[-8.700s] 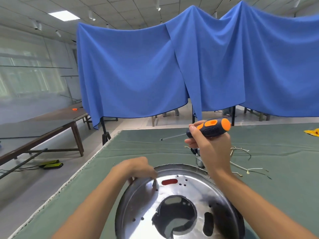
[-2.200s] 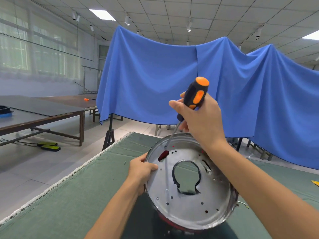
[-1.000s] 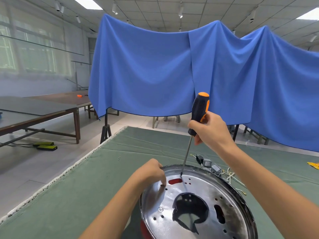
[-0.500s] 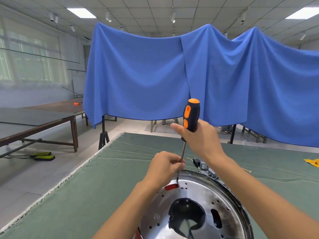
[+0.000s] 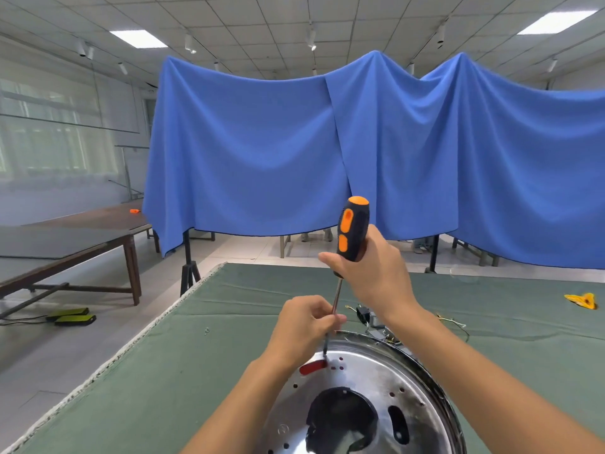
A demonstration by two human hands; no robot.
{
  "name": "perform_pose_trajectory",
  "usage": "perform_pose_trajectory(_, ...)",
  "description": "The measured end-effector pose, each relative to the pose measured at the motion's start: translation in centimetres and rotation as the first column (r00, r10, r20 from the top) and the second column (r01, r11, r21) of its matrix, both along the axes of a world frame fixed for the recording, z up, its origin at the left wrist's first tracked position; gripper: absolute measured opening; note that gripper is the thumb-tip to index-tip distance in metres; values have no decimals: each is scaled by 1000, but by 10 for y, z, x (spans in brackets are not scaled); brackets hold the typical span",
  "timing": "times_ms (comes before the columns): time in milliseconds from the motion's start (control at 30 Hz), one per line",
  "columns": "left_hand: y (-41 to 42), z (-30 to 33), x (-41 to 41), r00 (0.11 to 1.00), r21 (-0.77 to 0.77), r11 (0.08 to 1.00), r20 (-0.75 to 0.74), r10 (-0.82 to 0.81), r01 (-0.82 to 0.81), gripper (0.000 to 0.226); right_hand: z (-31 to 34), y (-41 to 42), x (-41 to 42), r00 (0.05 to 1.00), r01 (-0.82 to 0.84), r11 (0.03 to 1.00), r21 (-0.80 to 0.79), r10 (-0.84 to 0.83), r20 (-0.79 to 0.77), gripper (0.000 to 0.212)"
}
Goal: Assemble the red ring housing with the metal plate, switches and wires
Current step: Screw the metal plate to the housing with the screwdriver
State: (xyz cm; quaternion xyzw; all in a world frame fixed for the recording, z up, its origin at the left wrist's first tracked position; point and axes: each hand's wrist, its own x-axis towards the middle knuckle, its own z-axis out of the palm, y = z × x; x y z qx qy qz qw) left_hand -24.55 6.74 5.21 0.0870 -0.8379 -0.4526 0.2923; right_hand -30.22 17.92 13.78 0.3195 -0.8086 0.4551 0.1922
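A shiny round metal plate (image 5: pixel 370 376) with a large centre hole and several small holes lies at the bottom of the head view. Red of the ring housing (image 5: pixel 313 367) shows through a slot near its far edge. My right hand (image 5: pixel 373 276) grips the black-and-orange handle of a screwdriver (image 5: pixel 352 229), held upright. Its tip meets the plate just above the red slot. My left hand (image 5: pixel 306 326) pinches the screwdriver's shaft low down. Switches and wires (image 5: pixel 368 317) lie on the cloth behind the plate.
The work lies on a table with green cloth (image 5: pixel 203 371); its left edge runs diagonally. A small screw (image 5: pixel 206 330) lies on the cloth at left. A yellow item (image 5: pixel 581 301) is at far right. Blue drapes (image 5: pixel 327 152) hang behind; wooden tables (image 5: pixel 65 244) stand left.
My left hand has left the plate's rim and risen to pinch the screwdriver's shaft. The screwdriver stays upright over the same spot above the red slot.
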Motion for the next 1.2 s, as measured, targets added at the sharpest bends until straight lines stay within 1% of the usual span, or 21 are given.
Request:
perform_pose_trajectory(67, -1, -2, -2, 1000, -30, 999, -5, -10, 10, 16, -2, 1, 2, 1000, 4, 1000, 25, -5, 12, 42)
perform_pose_trajectory(100, -2, -2, -2, 1000, -59, 998, -4, -19, 18, 19, -2, 2, 1, 998, -47, 999, 11, 47, 39, 39)
perform_pose_trajectory(133, -2, -3, -1, 1000, -76, 997, -2, -27, 27, 20, -3, 4, 1, 988, -130, 991, -34, 132, 76, 33)
perform_pose_trajectory(200, -2, -3, 0, 999, -57, 997, 3, -54, 54, 19, -1, 6, 1, 943, -284, 949, -136, 303, 140, 18)
perform_pose_trajectory(267, -1, -3, 1, 997, -49, 996, 25, -75, 76, 16, 1, 6, 2, 911, -355, 918, -178, 382, 158, 12)
perform_pose_trajectory(367, -1, 0, 2, 994, -62, 994, 67, -89, 94, 19, 1, 2, 2, 914, -363, 910, -201, 390, 114, 17)
perform_pose_trajectory(467, -3, 1, 3, 995, -86, 994, 81, -58, 65, 16, 3, -3, -2, 961, -270, 956, -112, 275, 25, 32)
perform_pose_trajectory(533, -5, 1, 5, 996, -57, 997, 70, -47, 51, 14, 4, -5, -2, 975, -223, 973, -63, 223, -15, 39)
perform_pose_trajectory(600, -9, 2, 7, 997, -50, 998, 69, -40, 44, 18, 6, -6, -1, 956, -286, 957, -43, 288, 62, 40)
perform_pose_trajectory(667, -13, 1, 5, 995, -85, 995, 91, -36, 44, 22, 6, -7, -1, 885, -415, 902, -120, 431, 176, 38)
perform_pose_trajectory(700, -15, -1, 4, 994, -97, 994, 101, -41, 51, 23, 7, -8, -2, 842, -468, 867, -172, 497, 210, 34)
perform_pose_trajectory(733, -15, -2, 3, 993, -105, 993, 109, -49, 60, 24, 8, -8, -2, 816, -499, 841, -207, 537, 215, 27)
perform_pose_trajectory(767, -15, -3, 4, 992, -111, 991, 116, -55, 68, 25, 10, -8, -2, 812, -511, 830, -224, 552, 192, 20)
perform_pose_trajectory(800, -15, -4, 4, 991, -112, 991, 118, -59, 73, 24, 10, -8, -2, 820, -510, 828, -232, 550, 160, 15)
perform_pose_trajectory(833, -15, -5, 4, 991, -107, 992, 116, -61, 74, 23, 9, -10, -4, 836, -497, 834, -238, 534, 127, 15)
perform_pose_trajectory(900, -16, -5, 4, 991, -93, 993, 118, -57, 69, 19, 9, -13, -6, 890, -428, 879, -212, 451, 73, 26)
perform_pose_trajectory(967, -18, -6, 6, 990, -118, 992, 136, -37, 54, 14, 10, -16, -6, 947, -312, 939, -144, 321, 36, 40)
perform_pose_trajectory(1033, -21, -8, 9, 985, -133, 990, 171, -28, 51, 11, 10, -19, -4, 960, -264, 954, -139, 274, 60, 44)
perform_pose_trajectory(1100, -23, -11, 11, 977, -112, 991, 209, -46, 71, 12, 9, -22, -2, 937, -302, 936, -181, 326, 126, 42)
perform_pose_trajectory(1200, -23, -15, 12, 964, -126, 988, 259, -54, 90, 14, 11, -23, -4, 854, -401, 875, -270, 464, 236, 23)
